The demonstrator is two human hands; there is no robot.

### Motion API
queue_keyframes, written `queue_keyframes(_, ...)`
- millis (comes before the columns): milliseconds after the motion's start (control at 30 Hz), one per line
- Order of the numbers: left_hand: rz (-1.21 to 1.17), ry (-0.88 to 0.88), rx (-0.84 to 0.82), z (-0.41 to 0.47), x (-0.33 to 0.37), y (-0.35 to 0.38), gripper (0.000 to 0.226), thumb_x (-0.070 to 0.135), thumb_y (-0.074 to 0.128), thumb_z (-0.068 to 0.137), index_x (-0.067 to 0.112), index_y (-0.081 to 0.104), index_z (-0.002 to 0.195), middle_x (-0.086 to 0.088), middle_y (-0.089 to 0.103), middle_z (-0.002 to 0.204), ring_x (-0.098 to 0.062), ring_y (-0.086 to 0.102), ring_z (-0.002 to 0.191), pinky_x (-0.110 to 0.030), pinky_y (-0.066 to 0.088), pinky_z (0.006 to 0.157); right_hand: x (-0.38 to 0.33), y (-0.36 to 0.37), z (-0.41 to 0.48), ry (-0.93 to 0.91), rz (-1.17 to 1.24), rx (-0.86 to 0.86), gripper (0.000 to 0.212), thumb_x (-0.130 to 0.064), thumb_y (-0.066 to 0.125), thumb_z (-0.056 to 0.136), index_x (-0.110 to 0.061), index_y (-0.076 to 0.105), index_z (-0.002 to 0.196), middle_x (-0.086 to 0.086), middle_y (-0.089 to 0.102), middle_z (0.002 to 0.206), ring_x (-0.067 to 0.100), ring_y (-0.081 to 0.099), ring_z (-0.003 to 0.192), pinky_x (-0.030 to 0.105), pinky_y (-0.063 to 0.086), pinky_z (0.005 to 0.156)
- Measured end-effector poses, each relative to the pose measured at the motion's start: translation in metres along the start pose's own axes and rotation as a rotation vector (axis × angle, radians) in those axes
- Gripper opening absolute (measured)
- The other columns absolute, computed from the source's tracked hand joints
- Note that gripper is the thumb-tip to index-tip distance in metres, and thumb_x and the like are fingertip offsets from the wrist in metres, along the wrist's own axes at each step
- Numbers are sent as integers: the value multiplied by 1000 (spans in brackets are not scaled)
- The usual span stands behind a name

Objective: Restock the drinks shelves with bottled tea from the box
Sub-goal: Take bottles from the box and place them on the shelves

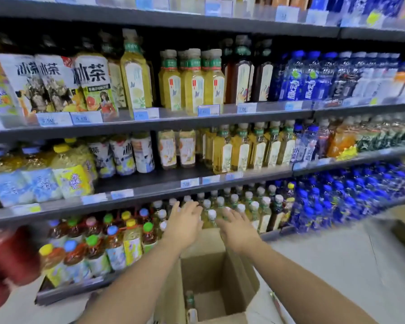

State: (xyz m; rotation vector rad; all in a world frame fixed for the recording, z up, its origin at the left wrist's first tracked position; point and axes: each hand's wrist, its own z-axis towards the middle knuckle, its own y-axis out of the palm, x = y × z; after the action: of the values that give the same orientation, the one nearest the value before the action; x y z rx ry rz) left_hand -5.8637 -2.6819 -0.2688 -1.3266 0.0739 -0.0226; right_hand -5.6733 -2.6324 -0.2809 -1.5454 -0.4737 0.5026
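Standing in the box (218,272), one tea bottle (190,300) sits below both hands (185,220) (237,228).

Blue-capped water bottles (337,197) massed low on the right, blue-labelled water bottles (311,76) higher up. Pale price tags (208,110) clipped in rows. Blurred red containers (12,253) at far left. Grey floor (337,265) at lower right.

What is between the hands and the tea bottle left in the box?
Nothing visible: the box is open on top and the bottle stands uncovered at its near left. The left hand and right hand are up by the shelf's white-capped bottles.
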Motion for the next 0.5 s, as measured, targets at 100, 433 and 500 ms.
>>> queue_keyframes(100,-18,-42,-62,-27,-3,63,54,32,49,93,19,43,146,-1,38,155,-20,31,146,-45,21,119,-2,59,-18,44,61,-105,49,-32,35,100,-26,37,149,12,16,163,35,19,146,48,14,120)
queue_keyframes(433,-333,-416,-462,-121,11,231,90,32,39,101,16,-37,146,-2,-34,160,-19,-21,151,-45,2,125,-50,255,-13,218,321,-626,51,-26,50,97,-19,41,147,10,42,151,29,43,136,38,37,112)
queue_keyframes(500,-466,-492,-355,-123,19,240,111,9,54,90,26,-41,145,4,-32,161,-18,-15,152,-39,13,123,-62,285,3,264,409,-724,46,-28,49,100,-15,45,144,12,47,147,29,46,134,37,37,111)
